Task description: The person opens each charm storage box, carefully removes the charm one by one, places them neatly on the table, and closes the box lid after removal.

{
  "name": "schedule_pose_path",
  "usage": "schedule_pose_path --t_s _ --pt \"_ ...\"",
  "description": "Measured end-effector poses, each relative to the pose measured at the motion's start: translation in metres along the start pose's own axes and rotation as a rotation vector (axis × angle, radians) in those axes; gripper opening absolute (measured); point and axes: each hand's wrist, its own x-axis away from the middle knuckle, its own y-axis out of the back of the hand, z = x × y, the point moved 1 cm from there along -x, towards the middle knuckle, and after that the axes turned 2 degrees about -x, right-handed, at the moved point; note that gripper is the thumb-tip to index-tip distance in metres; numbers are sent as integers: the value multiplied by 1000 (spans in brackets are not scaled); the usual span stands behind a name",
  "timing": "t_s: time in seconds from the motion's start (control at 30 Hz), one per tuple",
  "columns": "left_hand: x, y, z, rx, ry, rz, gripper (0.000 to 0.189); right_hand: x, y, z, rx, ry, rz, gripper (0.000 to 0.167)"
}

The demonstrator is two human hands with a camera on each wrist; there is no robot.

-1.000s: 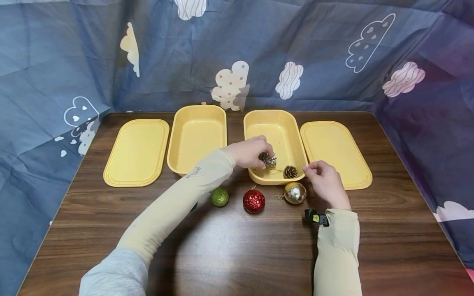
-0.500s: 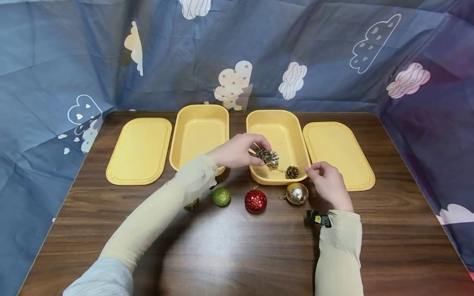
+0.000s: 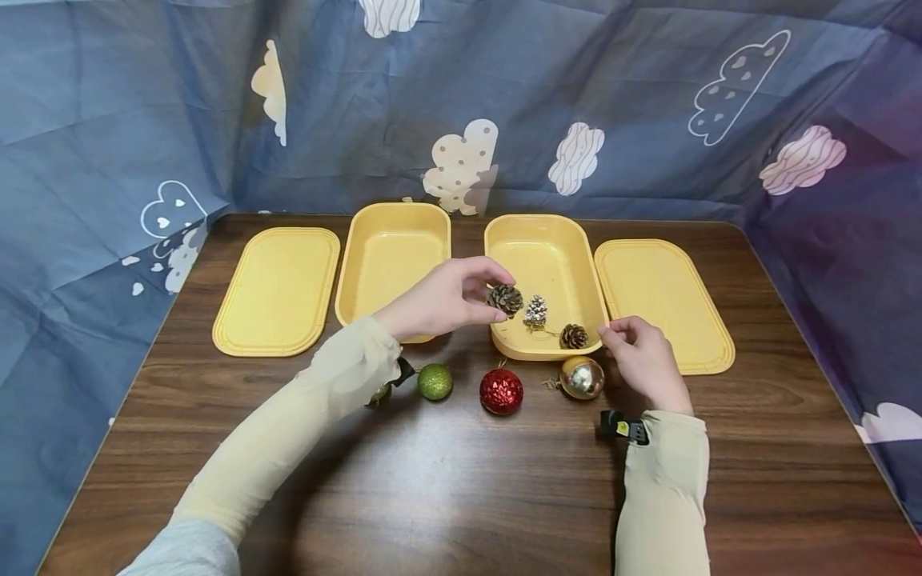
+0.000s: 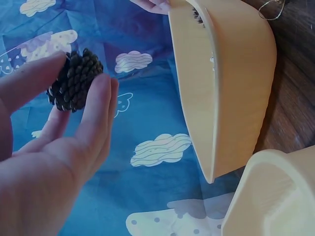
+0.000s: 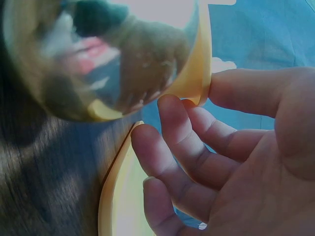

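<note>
My left hand (image 3: 439,300) pinches a brown pine cone (image 3: 505,299) between thumb and fingers, over the left rim of the right-hand yellow box (image 3: 547,354). The left wrist view shows this pine cone (image 4: 76,81) up close at the fingertips. Inside that box lie a small white-tipped cone (image 3: 535,310) and a second brown pine cone (image 3: 574,336). With thumb and forefinger my right hand (image 3: 644,356) holds the box's front right rim. Just left of it on the table is a shiny gold ball (image 3: 582,378), large in the right wrist view.
Another yellow box (image 3: 392,276) stands to the left. Flat yellow lids lie on both sides, a left lid (image 3: 277,292) and a right lid (image 3: 663,304). In front are a red ball (image 3: 501,391), a green ball (image 3: 435,382) and an ornament (image 3: 379,395) partly hidden by the left forearm.
My left hand has drawn back to the left with the pine cone, away from the white-tipped cone, which stays in the box. The right hand keeps its hold on the rim.
</note>
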Motion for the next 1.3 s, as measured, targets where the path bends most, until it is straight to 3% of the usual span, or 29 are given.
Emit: schedule_pose_path --t_s 0.5,0.87,1.23,1.3 --pt "34 10 9 58 15 -70 36 1 -2 -2 -8 -1 6 42" --pt "65 8 14 243 106 -69 38 -1 -2 -5 -8 16 7 42" --pt "96 6 24 499 143 -92 46 -3 -3 -4 -22 7 32 43" --pt "101 6 27 511 135 -100 47 -3 -3 -4 -20 11 33 43"
